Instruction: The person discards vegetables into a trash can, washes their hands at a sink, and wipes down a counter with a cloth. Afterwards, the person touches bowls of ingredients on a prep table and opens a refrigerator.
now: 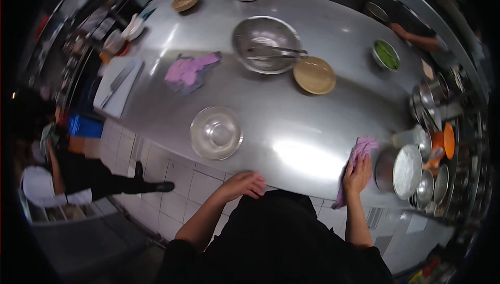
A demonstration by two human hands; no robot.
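My right hand (358,175) presses a pink cloth (364,146) against the steel table (260,127) near its front right edge; part of the cloth hangs over the edge. My left hand (243,185) is at the front edge, its fingers loosely bent and apart, with nothing visible in it. Just beyond it sits a clear, shallow bowl (216,133). A second pink cloth (190,70) lies crumpled farther left. A large metal bowl (266,44) with tongs (276,51) across it stands mid-table, beside a tan bowl (314,75).
A knife (121,79) rests on a white cutting board (119,96) at the left. Metal pots (406,172) crowd the right end. A bowl of greens (386,54) stands at the far right, near another person's arm (419,39). A co-worker (62,180) stands at left.
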